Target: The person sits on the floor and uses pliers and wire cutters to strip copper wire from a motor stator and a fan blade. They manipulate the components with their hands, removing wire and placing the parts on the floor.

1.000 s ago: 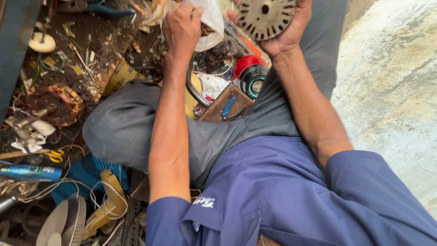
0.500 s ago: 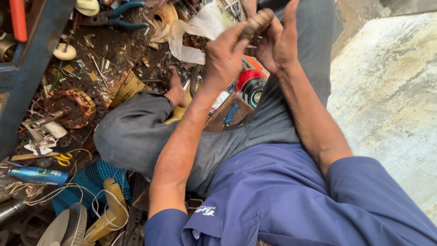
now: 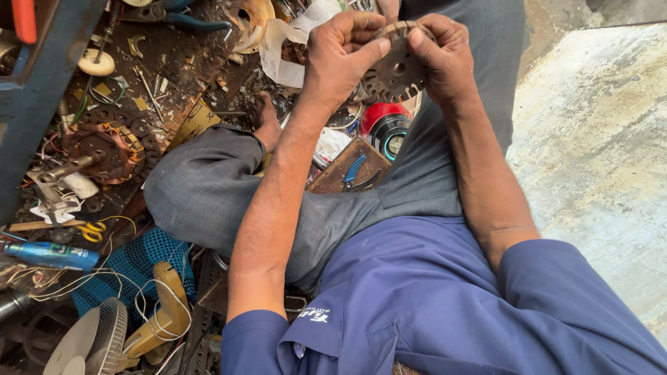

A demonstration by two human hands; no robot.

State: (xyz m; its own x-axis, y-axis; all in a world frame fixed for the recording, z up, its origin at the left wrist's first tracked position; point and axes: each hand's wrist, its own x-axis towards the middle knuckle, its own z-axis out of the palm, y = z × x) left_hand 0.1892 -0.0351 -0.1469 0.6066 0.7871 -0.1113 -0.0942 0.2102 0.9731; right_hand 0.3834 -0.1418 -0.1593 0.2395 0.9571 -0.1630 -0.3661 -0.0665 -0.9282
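Observation:
A round, dark, rusty metal disc with slots around its rim (image 3: 397, 71) is held up in front of me by both hands. My left hand (image 3: 342, 52) grips its left edge, thumb laid across the face. My right hand (image 3: 439, 61) clasps its right edge with fingers curled over the top. The disc hovers above my folded grey-trousered leg (image 3: 208, 187), over a cluttered floor. Its far side is hidden by my fingers.
A red and black round part (image 3: 381, 123) and blue-handled pliers on a wooden block (image 3: 353, 170) lie below the disc. A copper-wound stator (image 3: 104, 147), white plastic sheet (image 3: 292, 42), blue bottle (image 3: 48, 255), wires and scrap crowd the left. Bare concrete (image 3: 597, 139) lies right.
My left hand left the white plastic sheet and came across to join my right hand on the disc. The disc has come lower and turned edge-on to face me.

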